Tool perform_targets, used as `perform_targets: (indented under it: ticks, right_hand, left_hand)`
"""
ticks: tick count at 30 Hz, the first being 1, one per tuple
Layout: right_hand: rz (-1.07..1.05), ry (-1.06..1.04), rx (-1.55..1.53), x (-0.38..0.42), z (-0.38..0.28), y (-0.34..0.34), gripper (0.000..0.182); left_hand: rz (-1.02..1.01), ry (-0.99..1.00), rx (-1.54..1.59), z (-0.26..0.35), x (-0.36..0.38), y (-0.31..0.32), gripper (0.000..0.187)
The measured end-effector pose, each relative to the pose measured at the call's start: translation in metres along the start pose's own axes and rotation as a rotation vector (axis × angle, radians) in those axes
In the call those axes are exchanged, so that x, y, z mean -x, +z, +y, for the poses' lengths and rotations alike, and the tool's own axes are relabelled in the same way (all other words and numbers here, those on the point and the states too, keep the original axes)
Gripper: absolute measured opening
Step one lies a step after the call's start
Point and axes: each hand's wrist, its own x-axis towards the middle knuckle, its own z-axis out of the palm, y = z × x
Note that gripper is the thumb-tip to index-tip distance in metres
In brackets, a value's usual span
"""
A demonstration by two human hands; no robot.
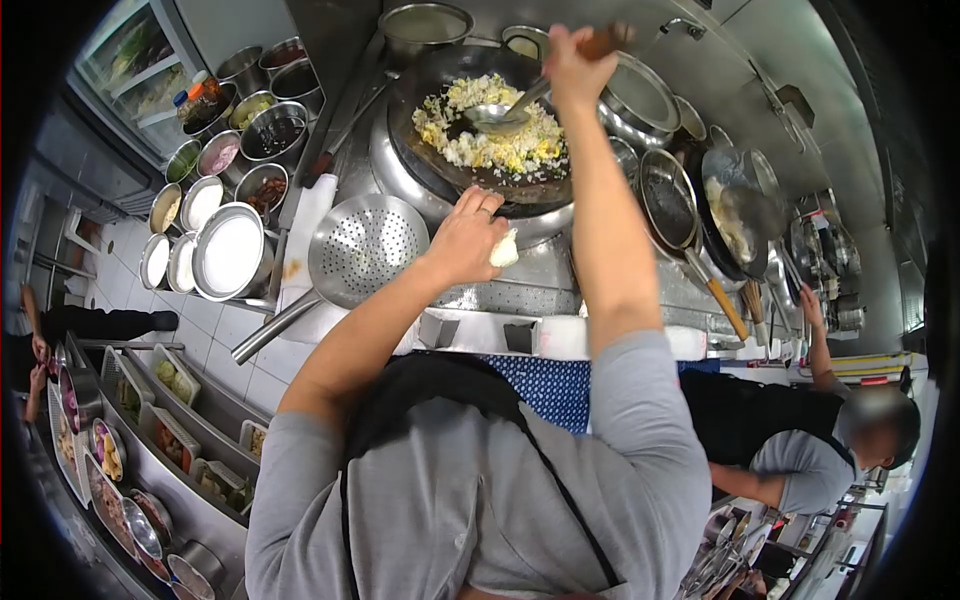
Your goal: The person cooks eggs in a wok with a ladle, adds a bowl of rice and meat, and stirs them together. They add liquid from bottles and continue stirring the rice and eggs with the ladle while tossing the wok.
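Fried rice (535,152) with yellow egg lies spread in a dark wok (418,160) on the stove. My right hand (580,78) is closed around the wooden handle of a metal ladle (497,118), whose bowl rests in the rice. At the near edge of the wok, my left hand (468,235) is closed, with a bunched white cloth (505,248) showing beside its palm. The fingers lie against the wok's rim; what is under them is hidden. A perforated strainer (367,250) sits just left of that hand.
Metal tubs of ingredients (228,250) crowd the left side. A wire skimmer (668,200) and a second wok (735,220) stand to the right. Behind the stove is a metal pot (427,22). A co-worker (790,440) is at the right, and another person's hands (40,350) show at far left.
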Motion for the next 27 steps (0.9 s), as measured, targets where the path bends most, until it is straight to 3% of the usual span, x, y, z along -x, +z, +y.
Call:
perform_targets:
  ticks: [2,4,7,10,12,15,18,20,24,26,27]
  right_hand:
    - [0.115,0.228,0.135,-0.013,-0.068,0.013,0.028]
    - [-0.080,0.129,-0.148,0.006,-0.099,0.004,0.031]
    - [0.024,0.063,-0.203,0.061,-0.066,0.000,0.033]
    - [0.191,0.047,-0.111,0.030,-0.010,-0.013,0.029]
    - [0.129,0.135,0.077,-0.010,-0.048,-0.011,0.030]
    - [0.011,0.138,-0.048,-0.010,-0.107,-0.021,0.033]
    - [0.188,0.021,0.007,0.051,-0.045,-0.037,0.034]
    - [0.198,0.028,0.000,0.043,-0.027,-0.027,0.030]
    - [0.175,0.174,0.173,-0.017,-0.095,-0.032,0.029]
    - [0.137,0.089,0.000,-0.009,-0.100,-0.057,0.031]
    - [0.159,-0.009,0.093,0.008,-0.083,-0.063,0.035]
  left_hand:
    - [0.022,0.026,0.005,-0.003,0.002,0.001,0.052]
    - [0.041,0.035,0.018,-0.002,0.002,0.002,0.052]
    - [-0.004,-0.002,-0.014,0.002,0.001,-0.002,0.052]
    - [-0.037,0.010,-0.033,0.000,0.000,0.000,0.054]
    - [-0.053,0.010,-0.041,0.001,0.001,-0.003,0.055]
    - [-0.040,0.018,-0.042,-0.004,0.001,0.004,0.054]
    - [-0.055,-0.004,-0.058,-0.001,0.002,0.006,0.053]
    - [-0.084,-0.004,-0.045,0.000,0.001,-0.001,0.053]
    - [-0.046,0.039,-0.043,-0.009,0.001,0.003,0.052]
    - [-0.025,0.024,-0.029,-0.008,0.003,0.007,0.050]
    - [-0.008,0.017,-0.013,-0.006,0.003,0.008,0.049]
